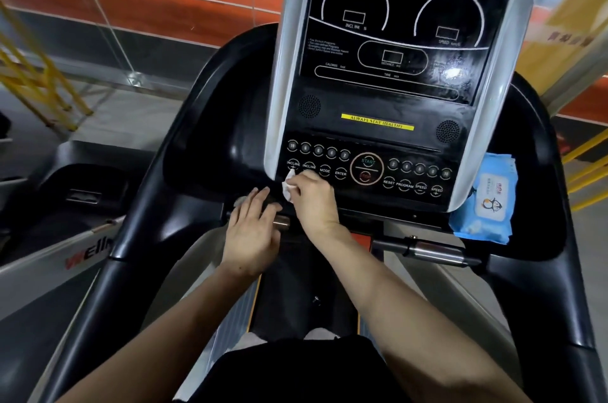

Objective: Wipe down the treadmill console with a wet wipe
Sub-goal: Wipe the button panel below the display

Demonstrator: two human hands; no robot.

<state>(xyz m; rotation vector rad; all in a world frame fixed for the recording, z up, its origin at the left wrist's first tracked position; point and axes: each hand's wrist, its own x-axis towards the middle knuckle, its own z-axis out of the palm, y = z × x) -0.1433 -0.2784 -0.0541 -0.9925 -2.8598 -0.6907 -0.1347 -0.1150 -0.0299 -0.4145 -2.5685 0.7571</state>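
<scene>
Wipe (288,187) pinched in right hand (312,198) against console (378,106) buttons — left hand (251,231) open beside it.

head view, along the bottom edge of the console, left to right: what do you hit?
Left hand, open over the handlebar → white wet wipe → right hand gripping the wipe by the INCLINE buttons → START/STOP dial → SPEED buttons → blue pack of wipes.

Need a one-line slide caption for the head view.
Right hand wipes treadmill console keypad with wet wipe; left hand open below.
</scene>
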